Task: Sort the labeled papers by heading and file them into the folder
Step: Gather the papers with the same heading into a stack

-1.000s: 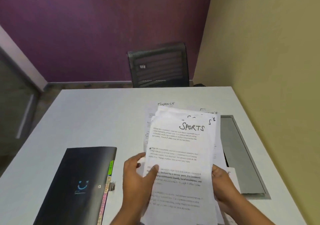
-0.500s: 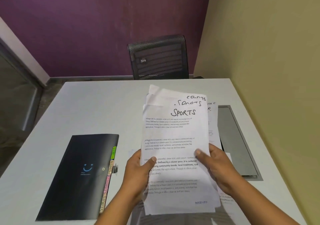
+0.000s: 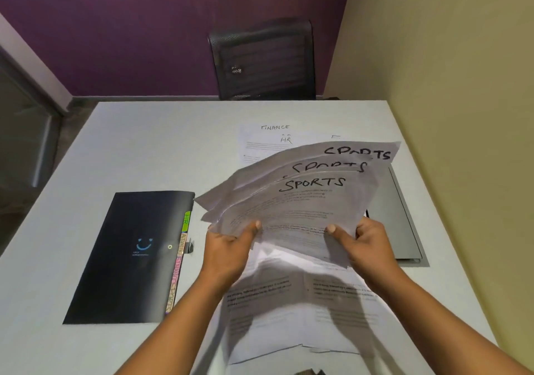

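Both hands hold a fanned bundle of SPORTS papers (image 3: 300, 201) above the white table, tipped flat with the headings facing away from me. My left hand (image 3: 231, 250) grips the bundle's near left edge, thumb on top. My right hand (image 3: 364, 244) grips the near right edge the same way. Beneath lie more printed sheets (image 3: 300, 311); beyond them sit papers headed FINANCE (image 3: 274, 127) and HR (image 3: 286, 140). The closed black folder (image 3: 130, 256) lies to the left, with coloured index tabs (image 3: 180, 259) along its right edge.
A grey metal cable tray lid (image 3: 396, 215) is set into the table (image 3: 144, 143) on the right, beside the beige wall. A black mesh chair (image 3: 261, 59) stands at the far side, against a purple wall.
The SPORTS bundle has tipped from nearly upright to almost flat and fanned out wider. Both hands moved slightly forward and up with it, uncovering the sheets lying underneath.
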The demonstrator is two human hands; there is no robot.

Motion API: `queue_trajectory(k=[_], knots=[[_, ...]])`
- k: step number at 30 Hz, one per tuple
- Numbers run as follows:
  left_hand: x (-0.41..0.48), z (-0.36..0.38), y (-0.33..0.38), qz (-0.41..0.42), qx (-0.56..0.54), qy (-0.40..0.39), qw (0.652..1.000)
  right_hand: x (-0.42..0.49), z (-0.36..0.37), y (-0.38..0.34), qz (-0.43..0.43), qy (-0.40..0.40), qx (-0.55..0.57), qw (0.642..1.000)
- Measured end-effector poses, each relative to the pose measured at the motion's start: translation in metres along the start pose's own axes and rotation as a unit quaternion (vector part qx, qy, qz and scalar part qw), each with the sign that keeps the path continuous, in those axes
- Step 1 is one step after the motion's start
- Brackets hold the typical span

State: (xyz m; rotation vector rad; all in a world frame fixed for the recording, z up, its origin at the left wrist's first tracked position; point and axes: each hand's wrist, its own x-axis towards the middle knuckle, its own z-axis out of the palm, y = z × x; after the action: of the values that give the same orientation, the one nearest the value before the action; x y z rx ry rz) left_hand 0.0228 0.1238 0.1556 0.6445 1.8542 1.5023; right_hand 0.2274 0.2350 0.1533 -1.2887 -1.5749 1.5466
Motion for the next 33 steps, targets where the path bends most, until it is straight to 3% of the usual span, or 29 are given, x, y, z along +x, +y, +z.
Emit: queue_trajectory(k=[4, 9, 16, 21, 26, 30, 33], knots=[[0.001, -0.001, 0.001, 0.068, 0.051, -0.029, 0.996, -0.003, -0.003, 0.002, -0.009, -0.012, -0.017, 1.000], [-0.001, 0.002, 0.003, 0.082, 0.047, -0.082, 0.992, -0.005, -0.002, -0.001, -0.016, -0.004, -0.037, 0.999], [0.001, 0.005, -0.002, 0.071, 0.043, -0.097, 0.992, -0.005, -0.001, 0.002, -0.012, -0.007, -0.054, 0.998], [-0.001, 0.000, 0.003, 0.115, 0.022, -0.076, 0.990, -0.013, -0.003, -0.009, -0.044, -0.026, -0.089, 0.995], [-0.001, 0.004, -0.011, 0.046, 0.018, -0.098, 0.994, -0.019, 0.010, -0.016, 0.052, -0.033, -0.156, 0.986], [-0.002, -0.002, -0.015, 0.067, -0.004, -0.087, 0.994, -0.017, 0.008, -0.008, -0.011, -0.053, -0.118, 0.992], [-0.001, 0.002, -0.029, 0.044, -0.004, -0.095, 0.994, -0.015, 0.012, 0.003, -0.004, -0.084, -0.169, 0.982]])
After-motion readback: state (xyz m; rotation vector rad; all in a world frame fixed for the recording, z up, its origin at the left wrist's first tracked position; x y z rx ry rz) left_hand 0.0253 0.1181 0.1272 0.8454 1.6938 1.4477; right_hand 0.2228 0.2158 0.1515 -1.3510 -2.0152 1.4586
